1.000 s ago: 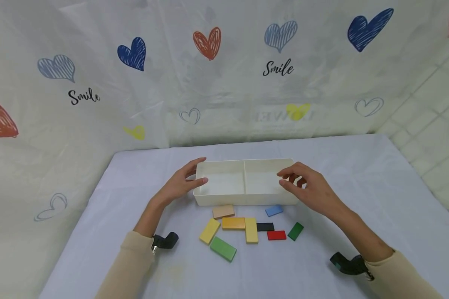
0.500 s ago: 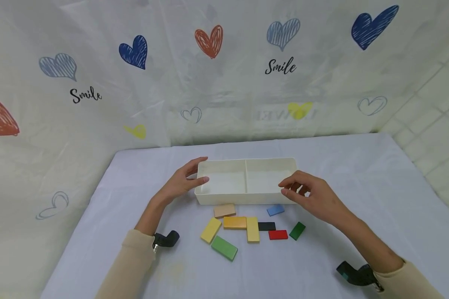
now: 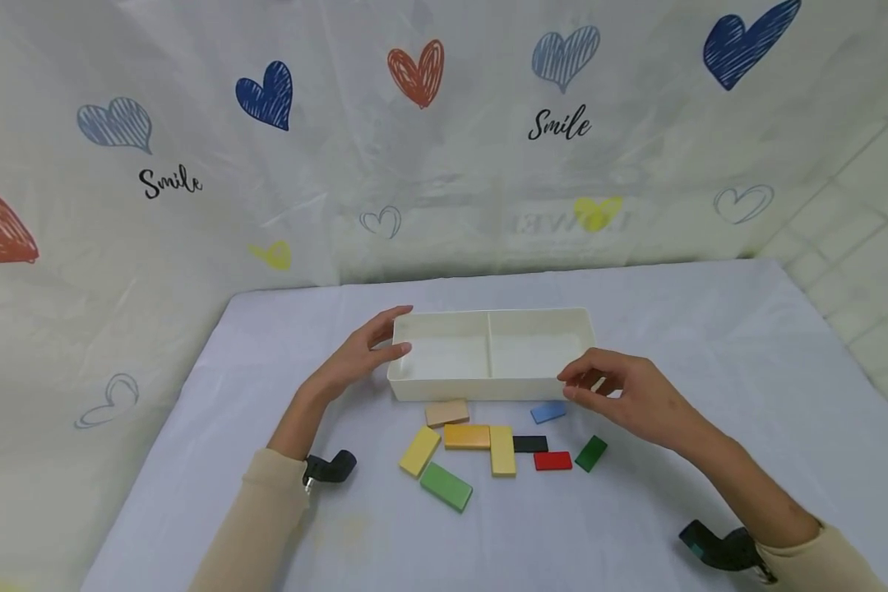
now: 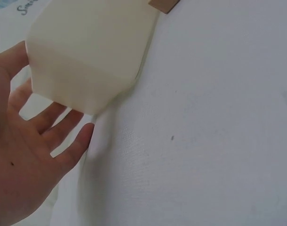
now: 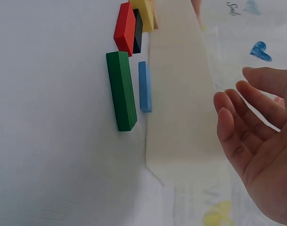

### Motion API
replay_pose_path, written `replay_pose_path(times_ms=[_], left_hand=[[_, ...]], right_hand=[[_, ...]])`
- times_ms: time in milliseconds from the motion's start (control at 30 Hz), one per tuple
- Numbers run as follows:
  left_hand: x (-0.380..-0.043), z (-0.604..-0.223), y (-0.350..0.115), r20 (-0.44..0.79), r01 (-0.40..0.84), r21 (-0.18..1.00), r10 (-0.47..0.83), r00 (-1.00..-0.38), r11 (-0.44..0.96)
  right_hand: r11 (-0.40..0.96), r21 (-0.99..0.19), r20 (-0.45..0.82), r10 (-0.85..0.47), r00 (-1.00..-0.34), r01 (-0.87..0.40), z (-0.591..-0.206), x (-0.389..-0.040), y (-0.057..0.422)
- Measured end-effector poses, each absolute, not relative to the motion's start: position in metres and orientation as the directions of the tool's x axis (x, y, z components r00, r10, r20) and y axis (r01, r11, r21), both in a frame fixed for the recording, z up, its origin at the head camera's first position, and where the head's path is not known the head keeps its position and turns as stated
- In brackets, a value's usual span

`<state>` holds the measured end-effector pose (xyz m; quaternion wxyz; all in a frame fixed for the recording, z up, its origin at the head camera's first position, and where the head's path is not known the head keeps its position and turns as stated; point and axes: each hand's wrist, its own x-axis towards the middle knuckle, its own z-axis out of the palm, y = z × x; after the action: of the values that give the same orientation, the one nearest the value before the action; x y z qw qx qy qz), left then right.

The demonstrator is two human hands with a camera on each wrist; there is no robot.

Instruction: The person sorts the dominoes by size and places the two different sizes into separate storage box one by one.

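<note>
- On the white tablecloth (image 3: 562,534), the white tray (image 3: 444,390) is set with its long axis running from left to right.
- By the left hand (image 3: 358,355), the tray's left end is spanned: thumb and fingers are spread wide about it, and how firmly it is pressed cannot be told.
- By the right hand (image 3: 625,390), nothing is held; its fingers are loosely bent, with a gap left between thumb and fingertips, near the tray's near right corner. Contact with the rim cannot be judged.
- Nearest to the right fingertips, the blue block (image 3: 548,412) is found on their near side, slightly left; its long axis is laid almost along the tray's near wall, a little askew.
- Farther toward the near side, the dark green block (image 3: 590,453) is slanted, its far end turned rightward.
- Beside the near wall, closer to the left hand, the tan block (image 3: 446,413) is placed.
</note>
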<state>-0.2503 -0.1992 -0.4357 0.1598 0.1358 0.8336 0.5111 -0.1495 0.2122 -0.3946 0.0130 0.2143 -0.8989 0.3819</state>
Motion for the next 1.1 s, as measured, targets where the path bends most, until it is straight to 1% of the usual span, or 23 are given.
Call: replay_pose_path(times_ms=[467,633,733,967,1100], left_hand=[[-0.252,-0.435,-0.198,-0.128,0.065,0.895,0.394,-0.910,0.442],[-0.250,-0.433,-0.200,-0.133,0.058,0.893,0.385,-0.913,0.446],[-0.249,-0.433,-0.201,-0.133,0.056,0.895,0.384,-0.914,0.443],[-0.248,-0.435,-0.202,-0.132,0.058,0.897,0.392,-0.910,0.437],[-0.250,-0.435,-0.201,-0.129,0.061,0.900,0.398,-0.908,0.432]], right_hand=[[0.641,-0.673,0.093,-0.424,-0.901,-0.371,-0.399,-0.141,0.223],[0.626,-0.681,0.087,-0.447,-0.890,-0.381,-0.401,-0.140,0.224],[0.617,-0.693,0.063,-0.464,-0.883,-0.373,-0.401,-0.140,0.224],[0.563,-0.731,0.028,-0.541,-0.841,-0.386,-0.407,-0.137,0.228],[0.567,-0.727,-0.013,-0.574,-0.819,-0.386,-0.407,-0.137,0.234]])
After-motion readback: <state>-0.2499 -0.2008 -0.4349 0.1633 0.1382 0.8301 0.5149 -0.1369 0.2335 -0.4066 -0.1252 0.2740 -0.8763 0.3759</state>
